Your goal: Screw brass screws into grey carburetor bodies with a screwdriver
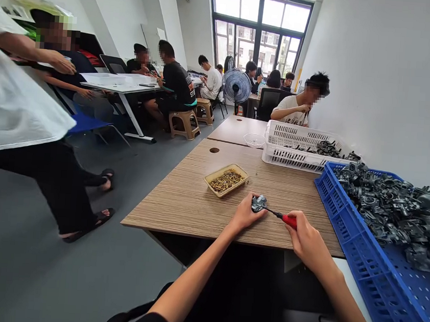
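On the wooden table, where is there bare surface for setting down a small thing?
Bare wood shows between the yellow tray and the left edge of the table, and between the screwdriver and the white basket. It is crowded around the metal part, where the left hand and right hand are, and at the blue crate.

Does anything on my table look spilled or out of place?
A couple of tiny bits lie loose on the table, right of the tray of brass pieces, possibly strays from it. Nothing looks odd about the screwdriver in your right hand.
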The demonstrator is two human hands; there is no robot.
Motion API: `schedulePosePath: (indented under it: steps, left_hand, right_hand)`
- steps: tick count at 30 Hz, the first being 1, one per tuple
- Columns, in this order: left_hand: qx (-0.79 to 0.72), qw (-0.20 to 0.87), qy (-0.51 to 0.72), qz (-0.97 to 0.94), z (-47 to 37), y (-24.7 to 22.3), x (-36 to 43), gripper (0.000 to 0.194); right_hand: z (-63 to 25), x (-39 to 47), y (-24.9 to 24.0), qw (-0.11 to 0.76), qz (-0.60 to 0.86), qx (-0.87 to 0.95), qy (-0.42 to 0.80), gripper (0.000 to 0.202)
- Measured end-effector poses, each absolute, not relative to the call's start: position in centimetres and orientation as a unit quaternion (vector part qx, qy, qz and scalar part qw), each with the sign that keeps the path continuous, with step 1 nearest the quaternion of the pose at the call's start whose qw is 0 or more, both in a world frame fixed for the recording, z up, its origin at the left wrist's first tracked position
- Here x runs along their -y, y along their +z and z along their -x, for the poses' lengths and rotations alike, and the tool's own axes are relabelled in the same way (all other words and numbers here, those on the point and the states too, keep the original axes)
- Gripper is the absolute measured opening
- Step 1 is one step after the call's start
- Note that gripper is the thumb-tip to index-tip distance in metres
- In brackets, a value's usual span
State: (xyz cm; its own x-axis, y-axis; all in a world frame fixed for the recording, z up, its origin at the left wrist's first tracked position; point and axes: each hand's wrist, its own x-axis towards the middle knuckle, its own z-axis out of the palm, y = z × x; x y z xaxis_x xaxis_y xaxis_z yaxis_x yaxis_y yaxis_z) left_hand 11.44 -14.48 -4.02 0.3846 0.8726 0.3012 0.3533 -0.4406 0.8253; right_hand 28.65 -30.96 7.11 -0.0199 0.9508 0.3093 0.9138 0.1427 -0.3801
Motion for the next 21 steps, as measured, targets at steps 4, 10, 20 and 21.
schedulePosePath:
  steps: [4, 10, 20, 21]
  left_hand:
    - [-0.404, 0.338, 0.378, -0.762, -11.41, -3.95, 14.51, 0.043]
    - [-0.402, 0.340, 0.382, -0.760, -11.46, -3.95, 14.48, 0.041]
    - [-0.389, 0.343, 0.389, -0.761, -11.38, -3.88, 14.60, 0.041]
    - [-0.391, 0.343, 0.386, -0.762, -11.37, -3.83, 14.60, 0.042]
  right_hand:
    - [-28.83, 30.72, 6.43, 0.203, 0.708, 0.675, -0.031, 0.025]
    - [-28.34, 30.89, 6.41, 0.198, 0.720, 0.664, -0.029, 0.028]
    - [-27.95, 31.01, 6.91, 0.267, 0.654, 0.707, 0.032, 0.015]
    - [-28.02, 30.91, 6.75, 0.261, 0.663, 0.702, 0.013, 0.015]
